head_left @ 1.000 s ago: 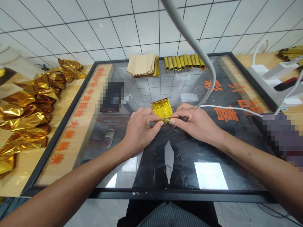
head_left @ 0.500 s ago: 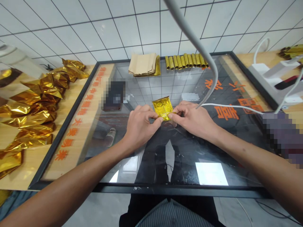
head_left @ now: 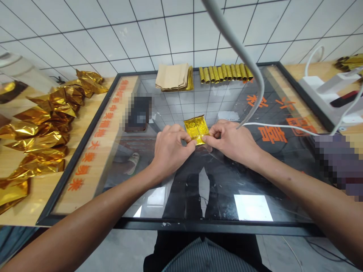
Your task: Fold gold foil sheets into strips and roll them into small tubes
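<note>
A small square of gold foil paper (head_left: 196,127) lies on the glass tabletop (head_left: 198,181) in the middle of the view. My left hand (head_left: 171,148) pinches its near left corner and my right hand (head_left: 231,140) pinches its near right corner. The near edge of the foil is rolled or folded between the fingertips of both hands. Both hands rest on the glass with their fingers curled.
At the far edge are a stack of tan paper sheets (head_left: 172,76) and a row of rolled gold foil tubes (head_left: 225,72). Crumpled gold foil (head_left: 42,124) is heaped at the left. A white cable (head_left: 279,129) runs to the right; a grey hose (head_left: 238,49) hangs overhead.
The near edge of the foil has been turned further over, so the visible square is a little shorter. Both hands have shifted slightly away from me.
</note>
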`<state>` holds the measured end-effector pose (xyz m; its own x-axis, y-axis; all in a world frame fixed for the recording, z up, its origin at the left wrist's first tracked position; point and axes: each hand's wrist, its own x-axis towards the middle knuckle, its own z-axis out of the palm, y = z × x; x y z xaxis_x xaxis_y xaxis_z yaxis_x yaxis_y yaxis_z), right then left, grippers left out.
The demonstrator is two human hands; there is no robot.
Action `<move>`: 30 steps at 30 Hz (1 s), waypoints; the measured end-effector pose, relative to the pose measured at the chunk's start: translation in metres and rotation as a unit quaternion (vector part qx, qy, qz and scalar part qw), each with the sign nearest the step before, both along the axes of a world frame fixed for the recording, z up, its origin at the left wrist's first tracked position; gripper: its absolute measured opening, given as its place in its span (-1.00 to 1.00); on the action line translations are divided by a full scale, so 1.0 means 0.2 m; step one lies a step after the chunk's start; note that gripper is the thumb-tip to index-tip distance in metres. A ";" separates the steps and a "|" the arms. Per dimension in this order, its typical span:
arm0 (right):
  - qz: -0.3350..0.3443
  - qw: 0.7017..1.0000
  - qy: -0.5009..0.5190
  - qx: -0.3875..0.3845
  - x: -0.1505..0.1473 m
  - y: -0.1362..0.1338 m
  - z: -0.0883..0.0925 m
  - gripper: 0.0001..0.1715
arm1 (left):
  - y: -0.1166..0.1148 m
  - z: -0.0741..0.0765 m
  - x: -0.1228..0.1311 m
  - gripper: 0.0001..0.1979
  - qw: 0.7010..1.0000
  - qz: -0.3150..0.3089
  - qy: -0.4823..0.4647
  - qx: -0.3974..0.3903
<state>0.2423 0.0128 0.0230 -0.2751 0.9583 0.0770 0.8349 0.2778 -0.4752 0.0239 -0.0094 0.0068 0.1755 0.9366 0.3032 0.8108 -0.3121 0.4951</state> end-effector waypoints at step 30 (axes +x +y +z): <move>-0.014 1.000 -0.019 0.014 0.01 0.01 0.00 -0.74 | -0.02 0.00 -0.03 -0.75 0.999 -0.023 0.027 -0.008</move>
